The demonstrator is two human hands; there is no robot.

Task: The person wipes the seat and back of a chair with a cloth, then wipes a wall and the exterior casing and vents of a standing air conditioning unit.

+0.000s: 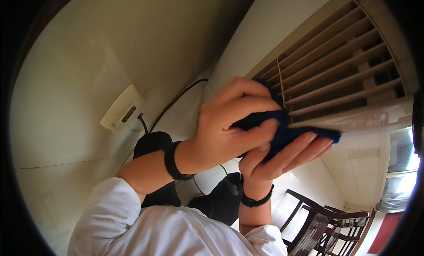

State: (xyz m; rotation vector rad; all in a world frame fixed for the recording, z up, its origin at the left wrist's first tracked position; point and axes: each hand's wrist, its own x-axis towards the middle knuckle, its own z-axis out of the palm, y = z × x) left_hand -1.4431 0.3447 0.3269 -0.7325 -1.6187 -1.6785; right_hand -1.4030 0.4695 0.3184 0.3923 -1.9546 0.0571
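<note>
A dark blue cloth (pixel 281 133) is bunched between my two hands, close to the slatted vent grille (pixel 334 63) of a pale cabinet-like unit. My left hand (pixel 232 123) curls over the cloth from the left, thumb and fingers closed on it. Just below and to the right, my right hand (pixel 285 156) supports the cloth from beneath, its fingers stretched out along it. A black band circles each wrist. Part of the cloth is hidden behind my left hand's fingers.
A wall socket plate (pixel 122 108) with a black cable (pixel 175 101) is on the wall at left. Dark wooden chairs (pixel 324 219) stand at lower right, near a window with a curtain (pixel 394 201). My knees in black show below my hands, over the tiled floor.
</note>
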